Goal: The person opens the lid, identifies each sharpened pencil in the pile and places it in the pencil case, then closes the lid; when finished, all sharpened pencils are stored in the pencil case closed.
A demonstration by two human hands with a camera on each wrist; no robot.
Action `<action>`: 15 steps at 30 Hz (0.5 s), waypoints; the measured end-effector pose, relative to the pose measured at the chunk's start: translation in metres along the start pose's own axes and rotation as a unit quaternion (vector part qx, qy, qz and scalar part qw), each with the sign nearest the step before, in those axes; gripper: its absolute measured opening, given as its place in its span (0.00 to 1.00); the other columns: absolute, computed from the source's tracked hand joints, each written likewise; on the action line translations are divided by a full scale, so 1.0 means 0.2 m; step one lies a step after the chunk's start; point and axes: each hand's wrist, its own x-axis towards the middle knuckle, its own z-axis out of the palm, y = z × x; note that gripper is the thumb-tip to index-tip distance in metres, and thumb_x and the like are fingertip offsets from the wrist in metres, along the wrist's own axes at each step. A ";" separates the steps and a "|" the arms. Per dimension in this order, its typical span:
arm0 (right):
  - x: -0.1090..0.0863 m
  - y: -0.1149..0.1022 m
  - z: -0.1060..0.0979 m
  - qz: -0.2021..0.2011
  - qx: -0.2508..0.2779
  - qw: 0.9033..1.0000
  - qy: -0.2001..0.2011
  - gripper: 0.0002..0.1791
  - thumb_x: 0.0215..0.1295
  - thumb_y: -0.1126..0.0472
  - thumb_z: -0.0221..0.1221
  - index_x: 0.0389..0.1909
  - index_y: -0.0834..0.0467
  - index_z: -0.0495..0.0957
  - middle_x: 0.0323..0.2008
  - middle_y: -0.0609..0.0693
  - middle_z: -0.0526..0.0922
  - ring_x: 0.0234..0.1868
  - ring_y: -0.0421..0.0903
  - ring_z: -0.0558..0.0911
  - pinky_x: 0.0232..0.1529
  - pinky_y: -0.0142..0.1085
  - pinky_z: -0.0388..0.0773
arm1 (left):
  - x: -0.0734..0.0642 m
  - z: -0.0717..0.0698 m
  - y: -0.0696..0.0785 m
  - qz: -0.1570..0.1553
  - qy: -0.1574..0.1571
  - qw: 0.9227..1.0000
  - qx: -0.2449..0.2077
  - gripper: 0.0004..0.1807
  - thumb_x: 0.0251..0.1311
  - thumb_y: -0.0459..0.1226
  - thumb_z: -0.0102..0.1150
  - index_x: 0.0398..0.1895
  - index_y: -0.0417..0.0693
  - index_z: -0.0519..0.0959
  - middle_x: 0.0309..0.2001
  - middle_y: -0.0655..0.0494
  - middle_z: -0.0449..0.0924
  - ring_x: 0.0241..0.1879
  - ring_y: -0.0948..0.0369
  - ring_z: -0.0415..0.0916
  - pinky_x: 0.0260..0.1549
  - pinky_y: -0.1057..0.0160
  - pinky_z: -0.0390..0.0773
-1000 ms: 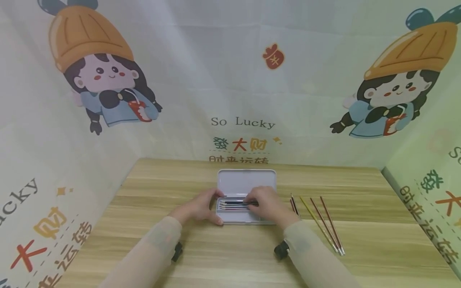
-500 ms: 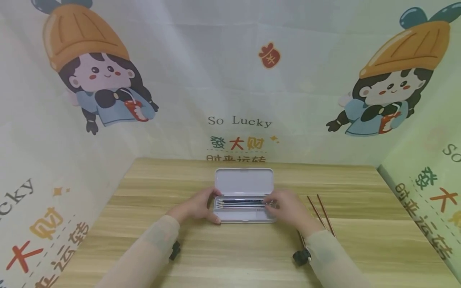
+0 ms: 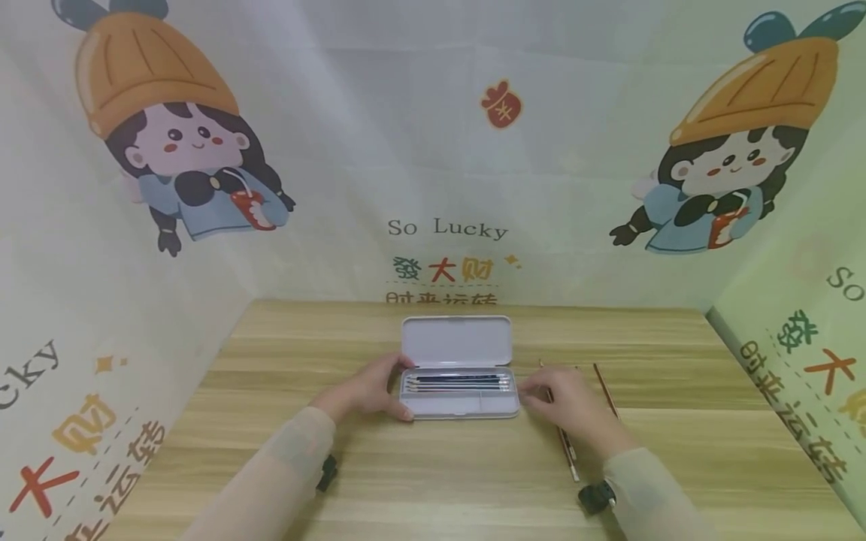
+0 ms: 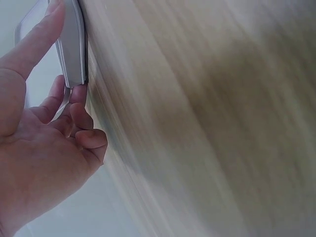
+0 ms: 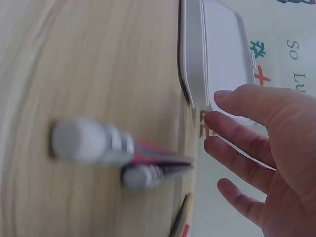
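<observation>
An opened pale pencil case (image 3: pixel 440 406) lies on the table, its lid (image 3: pixel 456 342) tipped back. Several dark pencils (image 3: pixel 460 382) with white ends rest side by side in its long rear compartment. My left hand (image 3: pixel 368 387) grips the case's left end, thumb at the front corner and fingers at the back; the left wrist view shows fingertips around the case end (image 4: pixel 73 44). Just past the right end, my right hand (image 3: pixel 568 398) holds nothing, fingers loosely bent and apart in the right wrist view. Loose pencils (image 3: pixel 567 447) lie below it, partly hidden.
A red-brown pencil (image 3: pixel 605 391) lies further right, partly covered by the right hand. In the right wrist view, a white-tipped pencil (image 5: pixel 81 140) is close to the camera. A printed cloth (image 3: pixel 325 188) stands behind the wooden table (image 3: pixel 406 481).
My right hand has let go of a dark pencil in the case and moved right, off the case, over the loose pencils. My left hand keeps its grip on the left end.
</observation>
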 end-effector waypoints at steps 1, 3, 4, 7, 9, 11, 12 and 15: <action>-0.01 0.00 -0.01 0.004 0.000 1.000 -0.002 0.09 0.61 0.64 0.70 0.42 0.56 0.89 0.38 0.48 0.89 0.39 0.45 0.85 0.45 0.44 0.85 | 0.00 0.00 0.00 0.002 0.001 1.000 0.001 0.46 0.37 0.37 0.86 0.63 0.42 0.72 0.64 0.42 0.75 0.69 0.43 0.69 0.75 0.42 0.64; -0.02 0.01 -0.03 0.010 -0.004 1.000 -0.001 0.09 0.61 0.65 0.70 0.43 0.57 0.89 0.38 0.48 0.89 0.40 0.46 0.85 0.46 0.45 0.85 | 0.00 0.00 0.01 0.004 0.001 1.000 0.001 0.46 0.37 0.37 0.86 0.63 0.42 0.72 0.64 0.42 0.75 0.69 0.43 0.69 0.75 0.42 0.64; -0.02 0.01 -0.04 0.013 -0.008 1.000 -0.002 0.09 0.61 0.66 0.69 0.43 0.57 0.89 0.38 0.48 0.89 0.40 0.46 0.85 0.46 0.46 0.85 | 0.00 0.00 0.01 0.005 0.000 1.000 0.000 0.46 0.37 0.37 0.86 0.63 0.42 0.73 0.64 0.42 0.76 0.69 0.43 0.69 0.75 0.42 0.64; -0.02 0.02 -0.06 0.029 -0.026 0.999 -0.003 0.10 0.61 0.65 0.69 0.44 0.56 0.88 0.39 0.48 0.89 0.39 0.45 0.85 0.44 0.46 0.85 | 0.01 -0.01 0.00 0.005 0.003 1.000 -0.003 0.46 0.37 0.36 0.86 0.63 0.41 0.72 0.63 0.41 0.76 0.69 0.43 0.69 0.75 0.42 0.64; -0.03 0.03 -0.07 0.046 -0.033 0.998 -0.005 0.10 0.62 0.64 0.69 0.44 0.55 0.89 0.40 0.47 0.89 0.38 0.45 0.84 0.42 0.45 0.85 | 0.01 0.00 0.00 0.007 0.004 1.000 -0.004 0.46 0.37 0.36 0.86 0.63 0.41 0.72 0.63 0.41 0.76 0.68 0.43 0.69 0.75 0.42 0.63; -0.03 0.04 -0.07 0.067 -0.038 0.997 -0.007 0.10 0.62 0.62 0.69 0.44 0.54 0.89 0.41 0.48 0.90 0.39 0.45 0.85 0.43 0.46 0.86 | 0.01 0.00 0.00 0.008 0.005 1.000 -0.004 0.46 0.36 0.36 0.86 0.62 0.40 0.72 0.62 0.41 0.76 0.68 0.43 0.69 0.75 0.42 0.64; -0.04 0.05 -0.07 0.076 -0.042 0.996 -0.006 0.10 0.62 0.62 0.70 0.44 0.54 0.89 0.41 0.48 0.90 0.40 0.46 0.86 0.43 0.47 0.86 | 0.01 0.00 0.00 0.010 0.005 1.000 -0.003 0.45 0.37 0.36 0.86 0.62 0.40 0.72 0.62 0.41 0.76 0.67 0.43 0.69 0.74 0.42 0.64; -0.06 0.07 -0.06 0.091 -0.051 0.995 -0.005 0.08 0.61 0.61 0.70 0.42 0.53 0.89 0.42 0.49 0.90 0.40 0.48 0.86 0.44 0.49 0.85 | 0.01 0.00 0.00 0.014 0.002 1.000 -0.005 0.45 0.37 0.36 0.86 0.62 0.40 0.72 0.62 0.41 0.76 0.67 0.43 0.69 0.74 0.42 0.64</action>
